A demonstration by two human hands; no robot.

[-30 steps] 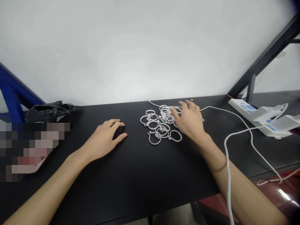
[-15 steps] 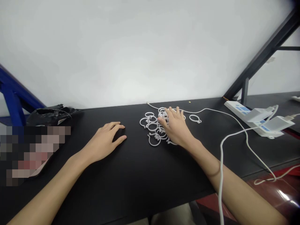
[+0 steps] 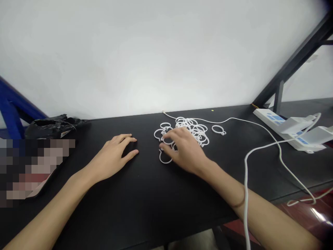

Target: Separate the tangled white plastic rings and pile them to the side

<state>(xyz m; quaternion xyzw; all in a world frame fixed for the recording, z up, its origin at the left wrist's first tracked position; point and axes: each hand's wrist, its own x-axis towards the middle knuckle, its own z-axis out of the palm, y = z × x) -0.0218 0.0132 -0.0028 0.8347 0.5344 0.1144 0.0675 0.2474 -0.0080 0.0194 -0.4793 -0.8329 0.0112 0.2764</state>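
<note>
A heap of several white plastic rings [image 3: 194, 130] lies on the black table [image 3: 145, 198] near the wall. My right hand [image 3: 183, 149] lies palm down over the heap's near left part, fingers spread and touching rings; it grips nothing that I can see. One ring [image 3: 164, 157] lies just left of its fingers. A single ring [image 3: 218, 130] sits apart to the right of the heap. My left hand [image 3: 114, 156] rests flat on the table to the left, fingers apart, holding nothing.
A thin white cable [image 3: 260, 149] runs from the wall behind the rings and loops over my right forearm. White power strips with plugs [image 3: 293, 130] sit at the right. A black crumpled bag [image 3: 53, 125] lies at the far left. A black slanted frame bar [image 3: 293, 59] rises at the right.
My right hand has slid leftward across the ring heap, from its right side to its near left. Rings on the right are uncovered. The left hand has stayed put.
</note>
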